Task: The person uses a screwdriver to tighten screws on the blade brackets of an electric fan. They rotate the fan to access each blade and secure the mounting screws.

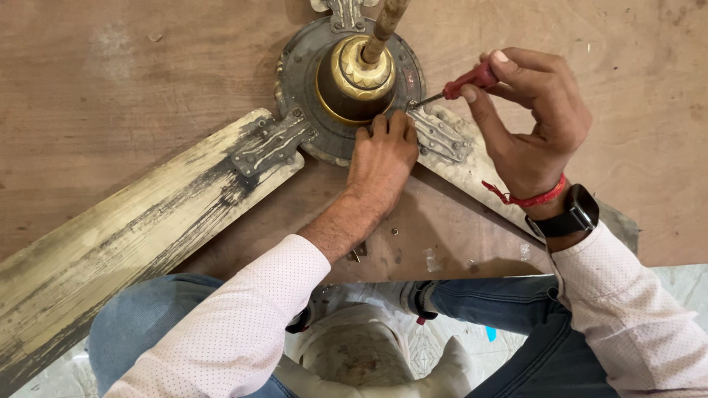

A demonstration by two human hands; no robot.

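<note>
A: What've you got on the head cam?

B: I'm looking down at an old ceiling fan motor, round dark metal housing w/ a brass-coloured dome [352,81], lying on a worn brown plywood board [133,81]. My left hand [381,158] lies flat against the housing rim, fingers stretched out and pressing, not gripping anything. My right hand [535,118] pinches the red-handled screwdriver [461,82] btwn thumb and fingertips, closed on the handle. The tip sits at the grey metal blade bracket [436,134] on the right, just where it meets the housing.

A: How far along, you reckon?

B: Early-ish, I'd say. Both blades in view are on: the scuffed cream-and-black wooden blade [125,236] on the left w/ its bracket [269,144] bolted down, and the right one under my hand. Can't tell if the screw at the tip is coming out or going in. A third bracket shows at the top edge, blade out of view.

A: Loose parts?

B: A small screw [395,231] and a few bits lie on the board near my wrist. Rest of the brackets look untouched.
</note>
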